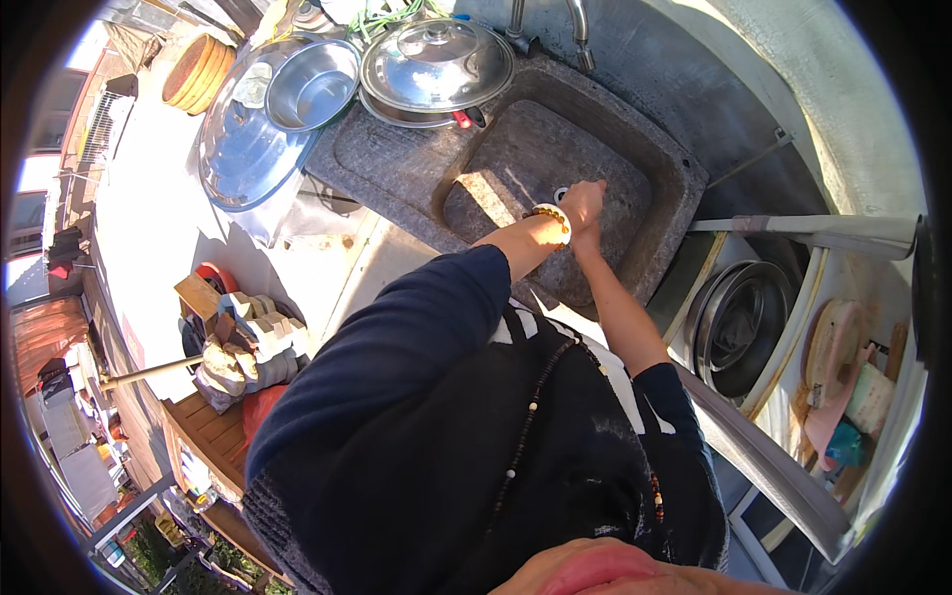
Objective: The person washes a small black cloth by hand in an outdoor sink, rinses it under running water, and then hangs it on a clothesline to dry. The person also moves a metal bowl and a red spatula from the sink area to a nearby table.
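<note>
My left hand and my right hand meet over the basin of a grey stone sink. The left one lies across the right and covers much of it, and the fingers of both are mostly hidden. I see nothing held in either. Around my left wrist are a pale bangle and an amber-coloured bead bracelet. Just past the hands, a white-rimmed drain hole shows in the basin floor. A metal faucet hangs over the sink's far edge, and no water stream is visible from it.
A lidded pan with a red-and-black handle sits on the sink's left ledge. Beside it are a steel bowl and a large metal basin. Round pans stand on a rack at right. Stacked blocks lie at left.
</note>
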`<state>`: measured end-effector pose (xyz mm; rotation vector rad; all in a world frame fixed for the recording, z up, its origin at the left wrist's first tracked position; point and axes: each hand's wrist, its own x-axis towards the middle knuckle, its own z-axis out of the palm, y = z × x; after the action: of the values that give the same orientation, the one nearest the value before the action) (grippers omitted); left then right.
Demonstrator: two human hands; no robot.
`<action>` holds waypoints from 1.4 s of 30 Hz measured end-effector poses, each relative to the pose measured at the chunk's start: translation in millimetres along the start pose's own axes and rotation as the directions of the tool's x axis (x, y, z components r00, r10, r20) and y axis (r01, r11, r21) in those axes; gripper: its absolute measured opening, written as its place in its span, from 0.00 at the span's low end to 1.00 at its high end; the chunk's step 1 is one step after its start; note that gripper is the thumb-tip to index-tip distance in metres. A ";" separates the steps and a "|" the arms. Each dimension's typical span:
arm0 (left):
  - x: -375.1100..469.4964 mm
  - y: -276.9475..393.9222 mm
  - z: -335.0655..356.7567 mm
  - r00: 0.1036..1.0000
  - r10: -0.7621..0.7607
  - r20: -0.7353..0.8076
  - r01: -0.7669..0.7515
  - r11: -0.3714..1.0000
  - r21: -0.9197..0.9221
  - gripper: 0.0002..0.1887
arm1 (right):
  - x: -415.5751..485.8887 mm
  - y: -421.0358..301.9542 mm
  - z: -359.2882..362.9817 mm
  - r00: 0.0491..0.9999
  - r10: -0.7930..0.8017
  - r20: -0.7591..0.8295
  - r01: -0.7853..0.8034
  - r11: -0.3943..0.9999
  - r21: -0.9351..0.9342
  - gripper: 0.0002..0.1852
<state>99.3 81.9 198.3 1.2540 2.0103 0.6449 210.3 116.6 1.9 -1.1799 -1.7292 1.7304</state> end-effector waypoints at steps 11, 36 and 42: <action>-11.7 -15.1 25.0 0.998 0.042 -0.043 -0.037 0.993 0.112 0.16 | -33.4 -46.5 -2.8 0.989 0.139 0.053 -0.100 0.886 -0.452 0.37; -240.5 -346.4 -261.0 0.472 -0.546 -0.692 -0.096 0.748 -0.656 0.08 | 158.3 -380.1 276.3 0.801 -0.482 0.355 0.548 0.352 -0.759 0.28; -254.2 -399.7 -331.7 0.587 -0.736 -0.338 -0.027 0.399 -0.917 0.23 | 216.2 -392.1 338.8 0.929 -0.123 0.349 0.367 0.184 -0.912 0.34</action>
<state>-302.4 -334.0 204.0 -0.2427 1.8933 1.8247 -281.0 139.3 272.8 -0.9604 -3.1061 0.3218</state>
